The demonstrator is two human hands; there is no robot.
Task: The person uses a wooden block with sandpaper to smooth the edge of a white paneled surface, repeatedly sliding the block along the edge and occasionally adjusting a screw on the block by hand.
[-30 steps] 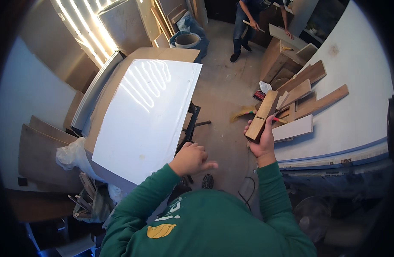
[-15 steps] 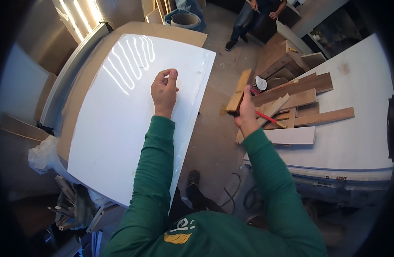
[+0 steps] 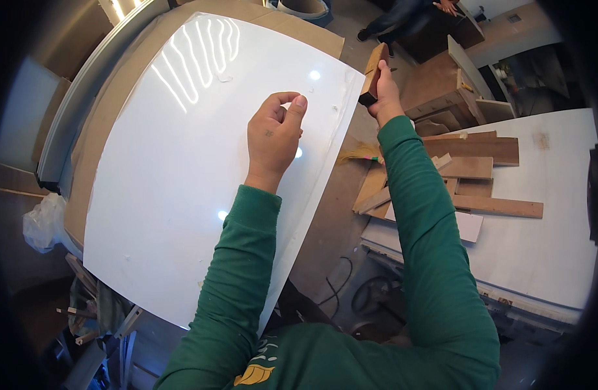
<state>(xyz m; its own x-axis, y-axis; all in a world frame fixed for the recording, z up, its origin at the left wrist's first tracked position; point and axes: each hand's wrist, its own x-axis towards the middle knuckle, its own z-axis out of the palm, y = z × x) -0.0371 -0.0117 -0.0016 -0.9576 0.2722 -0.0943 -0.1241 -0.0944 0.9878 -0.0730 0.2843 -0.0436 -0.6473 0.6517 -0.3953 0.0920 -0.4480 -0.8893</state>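
Note:
A large glossy white sheet (image 3: 162, 188) lies in front of me, with light streaks reflected in it. My left hand (image 3: 273, 140) is over the sheet, its fingers curled and thumb against the index finger. Whatever may be between those fingertips is hidden. Just past the sheet's right edge, my right hand (image 3: 386, 97) is wrapped round a wooden block (image 3: 375, 68), yellowish on one face and dark at its near end. The block is tilted, its far end pointing away from me. A raised, film-like strip (image 3: 334, 130) runs along the sheet's right side.
Wood offcuts (image 3: 471, 168) are piled on a white-topped table (image 3: 546, 253) to the right. A straw broom (image 3: 358, 154) shows between the two surfaces. Brown cardboard (image 3: 91, 136) sticks out under the sheet. Another person (image 3: 403, 23) stands at the far right; a bucket (image 3: 303, 8) is at the back.
My right hand has moved the wooden block farther away, up to the sheet's right edge. My left hand, still curled, has shifted slightly right. The whole view has also shifted.

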